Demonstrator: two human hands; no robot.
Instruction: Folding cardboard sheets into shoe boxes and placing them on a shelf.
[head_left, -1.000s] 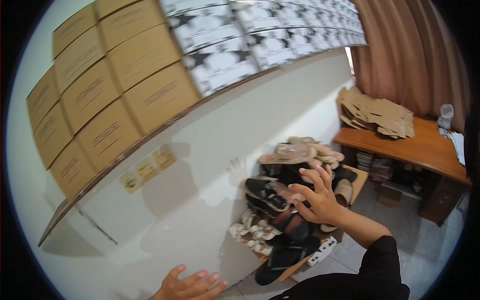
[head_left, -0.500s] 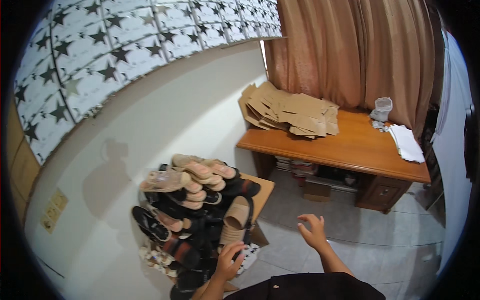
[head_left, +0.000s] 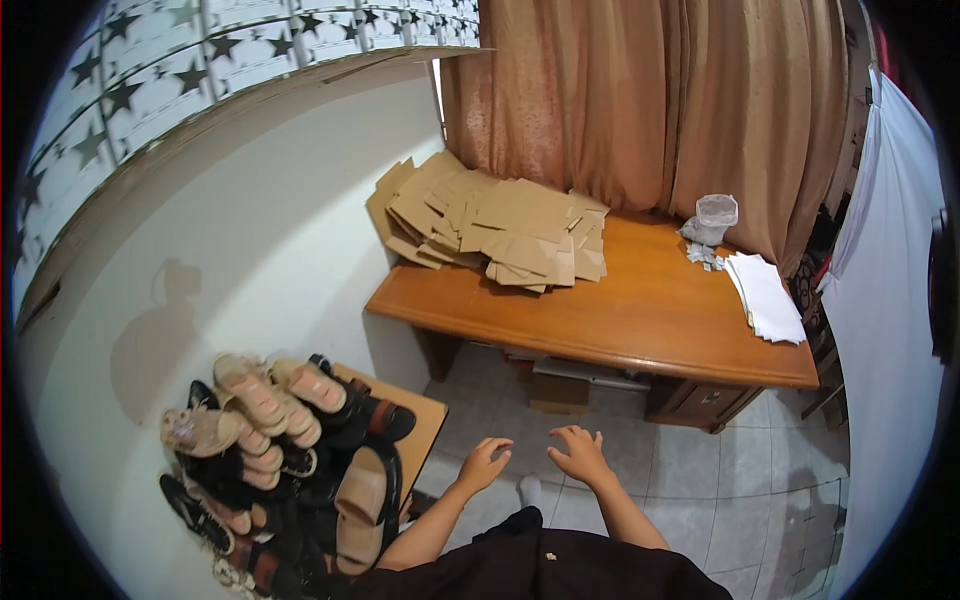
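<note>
Both my hands hang in front of me over the tiled floor, with nothing in either. My left hand [head_left: 485, 465] has its fingers loosely apart, a little to the right of a small table heaped with shoes and sandals. My right hand [head_left: 579, 455] is also open, its fingers spread, close to the left one. Beige sandals [head_left: 366, 488] lie at the right edge of the heap, nearest my left forearm. Further back in the pile are pink-soled beige sandals [head_left: 262, 395] and several black ones.
Ahead stands a brown wooden desk [head_left: 660, 330]. Flat cardboard pieces [head_left: 520, 225] are heaped on its left. A clear plastic bag [head_left: 712, 218] and white papers [head_left: 765, 298] lie on its right. The small table's bare edge [head_left: 425, 410] juts out at left. Brown curtains [head_left: 590, 100] hang behind.
My view has turned right and moved nearer the desk. My left hand has come away from the shoe pile toward my right hand.
</note>
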